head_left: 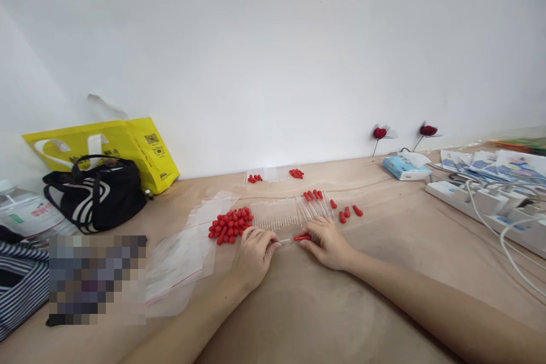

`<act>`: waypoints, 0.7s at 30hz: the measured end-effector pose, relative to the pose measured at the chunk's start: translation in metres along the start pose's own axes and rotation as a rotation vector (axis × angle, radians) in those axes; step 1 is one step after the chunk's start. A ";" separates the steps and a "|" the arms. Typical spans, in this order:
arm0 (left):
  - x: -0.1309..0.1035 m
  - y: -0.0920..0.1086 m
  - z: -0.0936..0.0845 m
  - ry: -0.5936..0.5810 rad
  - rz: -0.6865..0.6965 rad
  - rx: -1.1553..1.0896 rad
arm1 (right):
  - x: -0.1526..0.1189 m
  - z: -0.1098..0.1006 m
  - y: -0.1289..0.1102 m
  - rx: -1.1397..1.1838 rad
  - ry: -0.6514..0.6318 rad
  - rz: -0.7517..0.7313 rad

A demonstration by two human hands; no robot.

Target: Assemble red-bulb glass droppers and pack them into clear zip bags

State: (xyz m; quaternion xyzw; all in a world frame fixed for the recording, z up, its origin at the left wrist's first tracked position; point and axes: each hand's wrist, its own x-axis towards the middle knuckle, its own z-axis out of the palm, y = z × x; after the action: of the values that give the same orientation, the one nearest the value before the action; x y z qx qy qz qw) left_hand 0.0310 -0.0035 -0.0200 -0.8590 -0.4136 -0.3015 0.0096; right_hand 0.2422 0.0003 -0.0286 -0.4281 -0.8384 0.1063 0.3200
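Note:
Between the fingers of my left hand (pixel 256 253) is a clear glass dropper tube (pixel 285 241), its end pointing right. My right hand (pixel 326 242) pinches a red rubber bulb (pixel 302 237), with a small gap between bulb and tube. A heap of red bulbs (pixel 229 224) lies just behind my left hand. Beyond both hands stretches a row of clear tubes (pixel 273 213). Several tubes at its right end carry red bulbs (pixel 313 195). A few loose bulbs (pixel 347 212) are scattered to the right of that row.
Clear plastic bags (pixel 183 256) lie at left, and another bag with red bulbs (pixel 273 174) rests by the wall. Farther left are a black bag (pixel 102 193) and yellow bag (pixel 166 153). At right are a tissue pack (pixel 405 168) and a power strip with cables (pixel 447 196).

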 end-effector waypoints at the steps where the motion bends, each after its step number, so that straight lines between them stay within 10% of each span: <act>1: 0.000 0.000 0.000 0.008 0.013 0.001 | 0.001 0.001 -0.001 0.013 -0.010 0.006; 21: 0.000 0.001 -0.003 0.118 0.087 -0.009 | 0.004 0.005 -0.001 0.220 -0.087 0.050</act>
State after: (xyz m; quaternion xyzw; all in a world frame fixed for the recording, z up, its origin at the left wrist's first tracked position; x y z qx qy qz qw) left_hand 0.0301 -0.0050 -0.0179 -0.8569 -0.3734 -0.3528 0.0433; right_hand 0.2368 0.0033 -0.0298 -0.4062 -0.8239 0.2241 0.3257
